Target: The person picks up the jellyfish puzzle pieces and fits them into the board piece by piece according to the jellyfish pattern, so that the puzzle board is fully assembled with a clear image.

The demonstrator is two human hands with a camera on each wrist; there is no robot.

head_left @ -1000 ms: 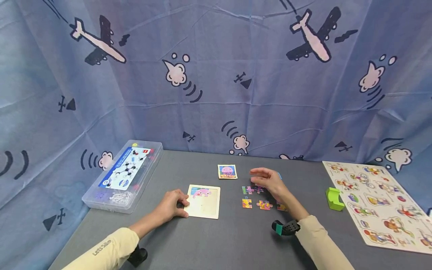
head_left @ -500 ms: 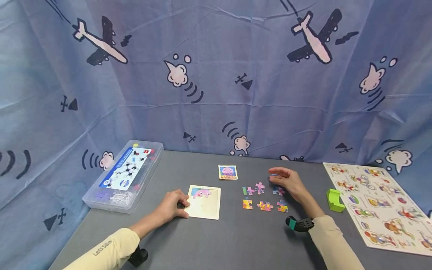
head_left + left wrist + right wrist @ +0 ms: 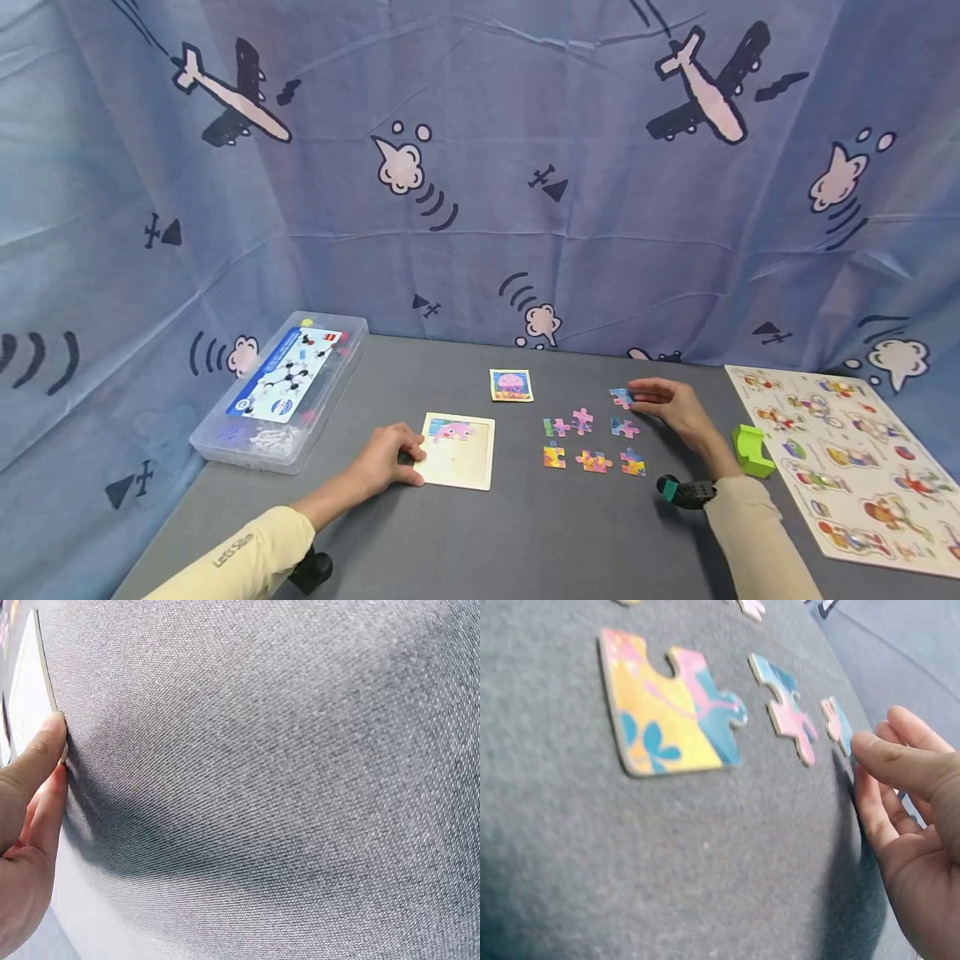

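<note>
A clear box [image 3: 279, 392] sits at the far left of the grey counter [image 3: 480, 542]. The left hand [image 3: 384, 460] rests on the left edge of the tray [image 3: 459, 450], thumb against its rim, grip loose rather than clenched. Behind lies a card [image 3: 511, 385]. Right of the tray lie 6 loose pieces [image 3: 592, 437]. The right hand [image 3: 675, 404] touches a 7th piece [image 3: 620, 397] with its fingertips, grip relaxed. Beyond sit a green block [image 3: 750, 451] and a board [image 3: 847, 458].
</note>
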